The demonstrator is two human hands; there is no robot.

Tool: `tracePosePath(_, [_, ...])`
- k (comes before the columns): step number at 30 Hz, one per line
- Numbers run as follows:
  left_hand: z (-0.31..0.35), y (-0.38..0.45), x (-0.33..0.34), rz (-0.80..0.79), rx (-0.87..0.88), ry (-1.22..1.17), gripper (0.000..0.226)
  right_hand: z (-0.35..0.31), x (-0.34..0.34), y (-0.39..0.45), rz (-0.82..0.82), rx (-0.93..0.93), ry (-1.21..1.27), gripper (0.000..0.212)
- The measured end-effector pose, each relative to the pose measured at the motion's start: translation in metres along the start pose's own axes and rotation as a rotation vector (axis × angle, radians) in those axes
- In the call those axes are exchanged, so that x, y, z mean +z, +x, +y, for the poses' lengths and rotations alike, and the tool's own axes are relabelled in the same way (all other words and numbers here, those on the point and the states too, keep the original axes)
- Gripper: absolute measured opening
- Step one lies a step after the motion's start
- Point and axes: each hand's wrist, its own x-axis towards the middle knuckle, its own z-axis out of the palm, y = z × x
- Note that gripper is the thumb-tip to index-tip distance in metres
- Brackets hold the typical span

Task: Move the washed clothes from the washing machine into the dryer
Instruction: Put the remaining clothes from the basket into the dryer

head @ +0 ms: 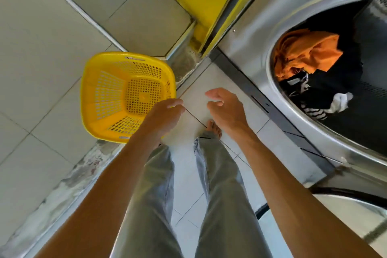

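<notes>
Head view: both hands bare, fingers loosely curled, holding nothing: left hand (167,111), right hand (225,109). Clothes (310,73) heaped in open drum (297,119); yellow basket (90,98) empty. Likely damp, limp, heavyish; gather bunched folds.

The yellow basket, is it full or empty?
Empty. The yellow basket sits on the floor, and its holed bottom and walls show with nothing inside. The clothes lie in the machine's drum.
</notes>
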Motion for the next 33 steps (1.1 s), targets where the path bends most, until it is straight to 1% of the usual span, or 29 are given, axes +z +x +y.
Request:
tracePosePath(3, [-0.006, -0.024, -0.025, -0.051, 0.017, 0.099, 0.028, -0.023, 0.025, -0.034, -0.004, 0.012, 0.017, 0.037])
tracePosePath(6, [-0.002, -0.055, -0.05, -0.099, 0.025, 0.194, 0.04, -0.046, 0.035, -0.07, 0.034, 0.024, 0.07, 0.034])
tracePosePath(11, [0.014, -0.11, -0.074, -0.152, 0.102, 0.317, 0.041, -0.075, 0.026, -0.13, 0.139, 0.039, 0.147, 0.031])
tracePosePath(14, [0.03, -0.151, -0.075, -0.182, 0.162, 0.347, 0.034, -0.079, 0.014, -0.164, 0.191, 0.022, 0.188, 0.029])
tracePosePath(17, [0.033, -0.187, -0.06, -0.25, 0.244, 0.376, 0.037, -0.067, -0.003, -0.195, 0.279, 0.026, 0.202, 0.026])
tracePosePath(19, [0.034, -0.209, -0.046, -0.286, 0.287, 0.431, 0.04, -0.056, -0.018, -0.215, 0.358, 0.019, 0.184, 0.02])
tracePosePath(21, [0.03, -0.229, -0.031, -0.31, 0.321, 0.477, 0.042, -0.042, -0.029, -0.24, 0.421, 0.006, 0.219, 0.019])
tracePosePath(25, [0.01, -0.269, -0.001, -0.378, 0.386, 0.539, 0.034, -0.009, -0.044, -0.301, 0.524, 0.019, 0.323, 0.02])
tracePosePath(29, [-0.029, -0.313, 0.033, -0.434, 0.456, 0.687, 0.03, 0.018, -0.049, -0.388, 0.629, 0.031, 0.414, 0.022])
tracePosePath(31, [-0.05, -0.337, 0.052, -0.514, 0.462, 0.743, 0.025, 0.031, -0.051, -0.443, 0.703, 0.019, 0.429, 0.023])
tracePosePath(33, [-0.064, -0.355, 0.065, -0.569, 0.459, 0.826, 0.026, 0.046, -0.055, -0.493, 0.78, 0.042, 0.432, 0.025])
